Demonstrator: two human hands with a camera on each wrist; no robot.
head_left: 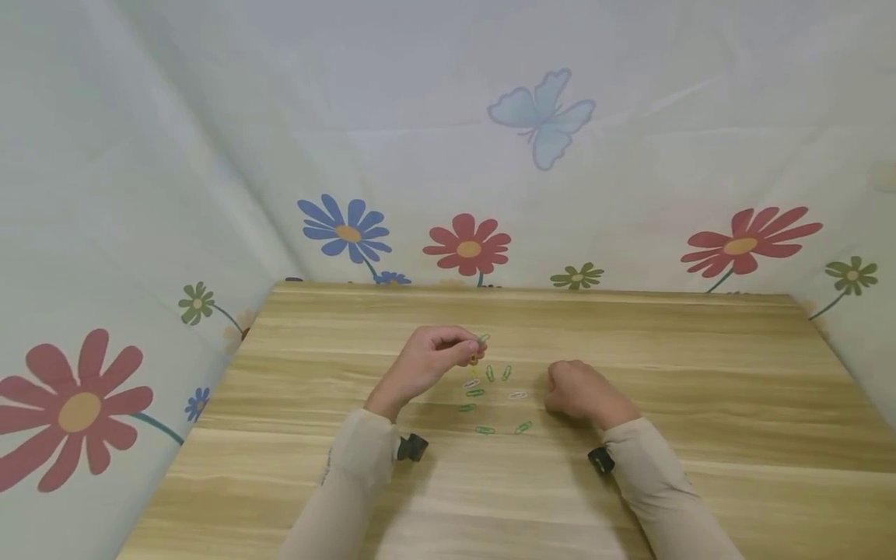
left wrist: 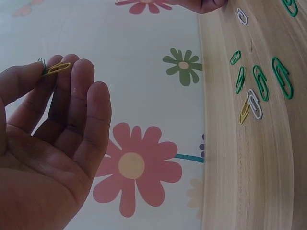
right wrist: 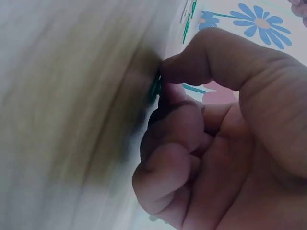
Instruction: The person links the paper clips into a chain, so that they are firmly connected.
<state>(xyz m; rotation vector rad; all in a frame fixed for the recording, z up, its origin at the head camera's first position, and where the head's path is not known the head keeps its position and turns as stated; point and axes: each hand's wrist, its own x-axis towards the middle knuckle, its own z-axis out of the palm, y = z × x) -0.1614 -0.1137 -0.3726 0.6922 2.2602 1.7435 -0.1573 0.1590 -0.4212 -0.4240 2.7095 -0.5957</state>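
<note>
The left hand (head_left: 428, 359) is raised over the bench (head_left: 294, 482), its thumb and forefinger pinching a green clip (left wrist: 42, 63) and a yellow clip (left wrist: 58, 68); whether the two are linked is hard to tell. Its other fingers are gently bent.

The right hand (head_left: 582, 391) is low at the bench, fingers curled in, thumb and forefinger narrowed on another green clip (right wrist: 155, 89). Whether that clip touches the wood cannot be told.

More clips lie between the hands. A second yellow clip (left wrist: 243, 111) rests against a white clip (left wrist: 254, 104) below the left hand. Two green clips (head_left: 506, 373) lie side by side just to the right, and two more (head_left: 474, 393) lie nearer the person. Another white clip (head_left: 517, 395) lies near the right hand. The last green pair (head_left: 484, 430) lies closest to the person, well apart from the rest.

A black camera (head_left: 413, 447) sits at each wrist, by the pale sleeves (head_left: 360, 451). Behind the bench hangs a flowered sheet (head_left: 392, 148) with a blue butterfly (head_left: 542, 117).
</note>
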